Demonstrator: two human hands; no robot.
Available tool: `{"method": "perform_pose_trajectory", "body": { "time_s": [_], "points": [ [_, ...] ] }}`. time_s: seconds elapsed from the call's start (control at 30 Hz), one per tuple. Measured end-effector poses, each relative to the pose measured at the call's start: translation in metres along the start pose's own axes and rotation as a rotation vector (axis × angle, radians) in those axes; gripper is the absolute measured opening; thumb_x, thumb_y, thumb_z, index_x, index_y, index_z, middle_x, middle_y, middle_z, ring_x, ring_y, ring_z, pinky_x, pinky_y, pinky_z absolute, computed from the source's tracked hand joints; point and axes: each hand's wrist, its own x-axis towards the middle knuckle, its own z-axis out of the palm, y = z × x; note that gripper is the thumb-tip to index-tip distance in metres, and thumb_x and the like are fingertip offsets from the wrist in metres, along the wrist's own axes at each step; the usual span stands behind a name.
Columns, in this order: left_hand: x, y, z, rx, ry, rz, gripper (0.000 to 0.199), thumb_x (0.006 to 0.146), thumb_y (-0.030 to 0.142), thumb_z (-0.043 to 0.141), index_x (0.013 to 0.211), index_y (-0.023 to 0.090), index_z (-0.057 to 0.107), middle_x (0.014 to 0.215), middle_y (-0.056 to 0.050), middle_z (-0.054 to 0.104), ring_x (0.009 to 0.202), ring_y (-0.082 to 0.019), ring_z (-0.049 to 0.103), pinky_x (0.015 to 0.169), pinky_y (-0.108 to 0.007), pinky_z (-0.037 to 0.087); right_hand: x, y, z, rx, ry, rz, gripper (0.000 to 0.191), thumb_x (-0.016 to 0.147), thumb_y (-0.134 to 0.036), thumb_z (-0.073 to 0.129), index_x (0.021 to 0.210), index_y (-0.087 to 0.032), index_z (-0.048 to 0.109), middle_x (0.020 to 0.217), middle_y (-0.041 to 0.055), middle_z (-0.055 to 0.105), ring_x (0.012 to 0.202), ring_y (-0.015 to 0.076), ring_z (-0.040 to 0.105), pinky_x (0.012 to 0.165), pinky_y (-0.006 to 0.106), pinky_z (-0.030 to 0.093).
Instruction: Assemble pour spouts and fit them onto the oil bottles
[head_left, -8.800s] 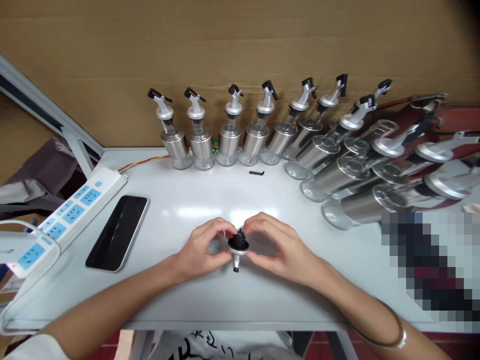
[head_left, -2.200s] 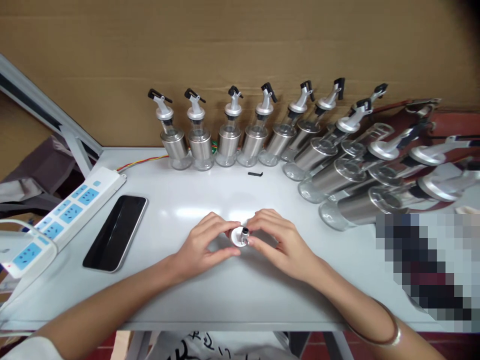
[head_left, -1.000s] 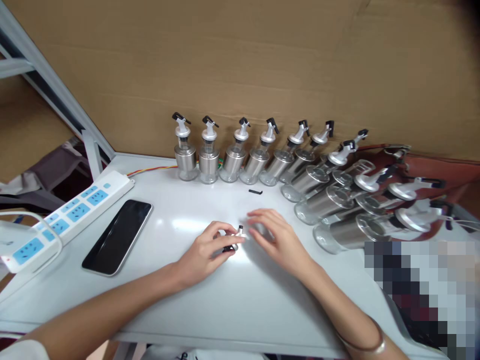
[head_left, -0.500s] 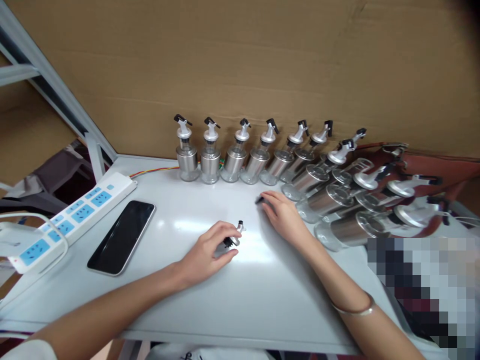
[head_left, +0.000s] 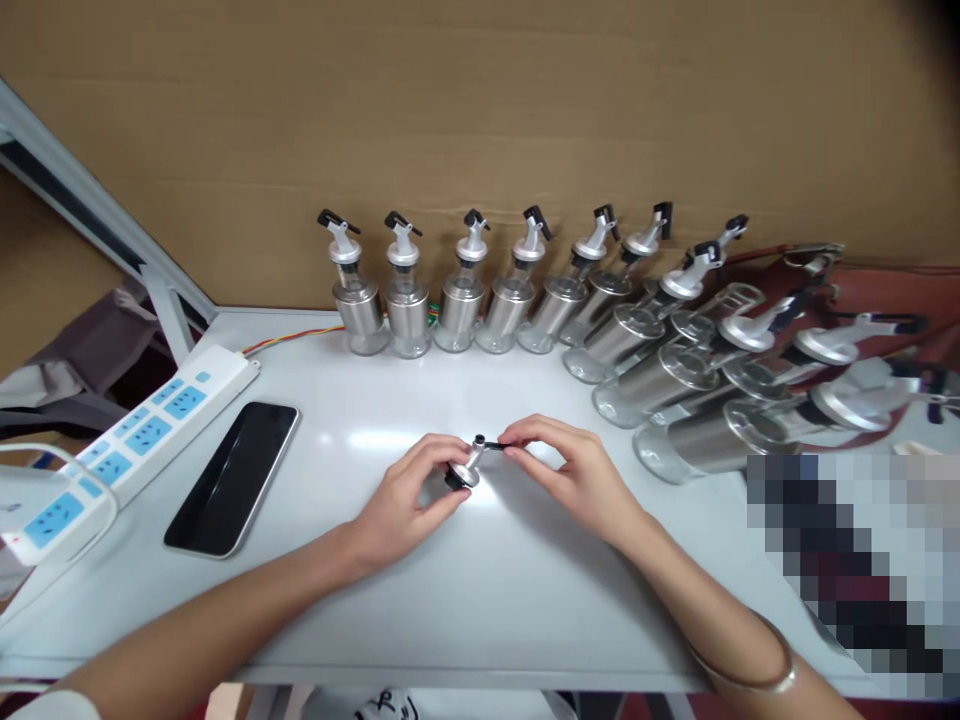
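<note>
My left hand [head_left: 409, 495] pinches a silver pourer top [head_left: 468, 471] with a black base, held just above the middle of the table. My right hand [head_left: 574, 465] has a small black lever [head_left: 495, 446] between thumb and fingertips, its left end against the tip of the pourer top. Behind the hands, glass bottles with steel sleeves stand in a curved row, such as the leftmost bottle [head_left: 360, 315] and a large one at the right [head_left: 720, 435]. Silver pourers with black levers top most of them.
A black phone [head_left: 231, 480] lies at the left beside a white power strip [head_left: 127, 445] with a cable. Cardboard [head_left: 450, 100] rises behind the table [head_left: 465, 620]. A reddish-brown bag [head_left: 885, 300] sits behind the right bottles.
My right hand has moved from near the bottles toward my left hand, bringing the black lever to the tip of the pourer top. The view has shifted slightly.
</note>
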Motion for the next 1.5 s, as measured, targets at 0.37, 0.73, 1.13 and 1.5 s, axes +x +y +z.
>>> {"method": "perform_pose_trajectory", "body": {
  "time_s": [0.37,0.73,1.13,1.5],
  "points": [
    [0.0,-0.001,0.001,-0.08,-0.065,-0.044,0.03,0.082,0.012,0.065,0.108,0.021,0.052,0.1,-0.006,0.064,0.091,-0.018,0.065,0.082,-0.031,0.054,-0.005,-0.006,0.008,0.144,0.069,0.006,0.014,0.093,-0.016,0.052,0.096,-0.02,0.065,0.089,0.0036,0.067,0.082,0.0136,0.064,0.075,0.024,0.051],
    [-0.001,-0.002,0.0,-0.13,-0.167,-0.117,0.039,0.078,0.018,0.072,0.113,0.021,0.053,0.101,-0.007,0.069,0.09,-0.018,0.067,0.083,-0.031,0.055,-0.005,-0.011,0.012,0.277,0.088,0.095,0.009,0.086,-0.021,0.063,0.088,-0.02,0.071,0.081,0.0025,0.073,0.074,0.0146,0.067,0.069,0.024,0.054],
    [-0.005,-0.005,0.003,-0.268,-0.172,-0.15,0.073,0.078,0.009,0.067,0.139,0.031,0.033,0.102,-0.004,0.064,0.098,-0.018,0.065,0.093,-0.038,0.054,-0.005,-0.013,0.013,0.259,0.111,0.07,0.009,0.085,-0.022,0.064,0.081,-0.02,0.071,0.078,0.0037,0.073,0.071,0.0151,0.068,0.066,0.025,0.053],
    [0.001,0.001,0.0,-0.043,-0.133,-0.069,0.062,0.077,0.012,0.062,0.137,0.021,0.049,0.095,-0.005,0.065,0.082,-0.015,0.064,0.078,-0.028,0.058,-0.006,-0.009,0.013,0.3,0.024,0.018,0.018,0.087,-0.015,0.06,0.097,-0.022,0.074,0.096,0.0059,0.072,0.088,0.0155,0.068,0.079,0.027,0.055]
  ]
}}
